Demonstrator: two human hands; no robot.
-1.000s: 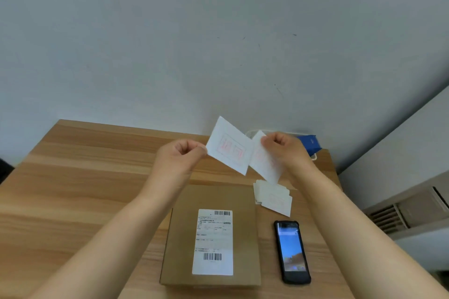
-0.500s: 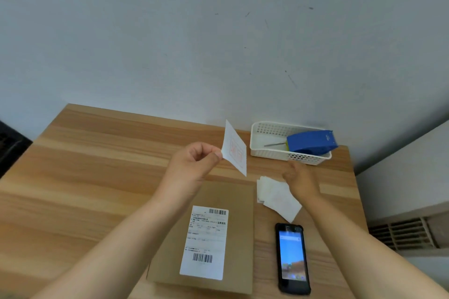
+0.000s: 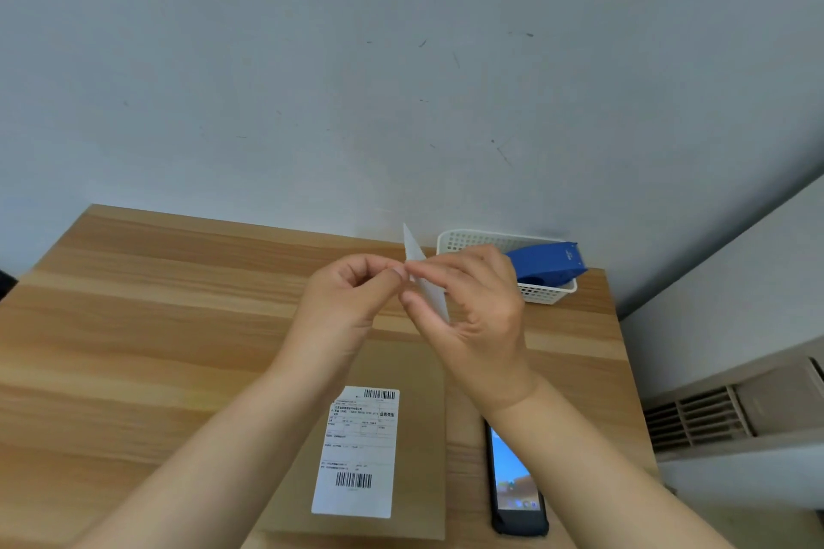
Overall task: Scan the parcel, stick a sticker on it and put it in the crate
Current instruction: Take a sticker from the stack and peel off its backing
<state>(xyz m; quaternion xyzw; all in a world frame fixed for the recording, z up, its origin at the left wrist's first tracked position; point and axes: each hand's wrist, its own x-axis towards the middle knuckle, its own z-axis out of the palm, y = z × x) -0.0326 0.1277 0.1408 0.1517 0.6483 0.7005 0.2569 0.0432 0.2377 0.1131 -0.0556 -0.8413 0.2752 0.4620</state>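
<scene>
Fingers (image 3: 397, 274) of both hands pinch a sticker (image 3: 426, 276) above the wooden table (image 3: 156, 325).

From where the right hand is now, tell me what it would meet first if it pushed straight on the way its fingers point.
The right hand points left toward the left hand, and both pinch the sticker sheet. Going straight on, it would most likely meet the left hand's fingertips first; they look nearly touching, though depth is unclear.

2 hands (image 3: 352, 303), 1 sticker (image 3: 428, 281), 1 parcel (image 3: 414, 370), 1 phone (image 3: 512, 486), 1 basket (image 3: 548, 292).
</scene>
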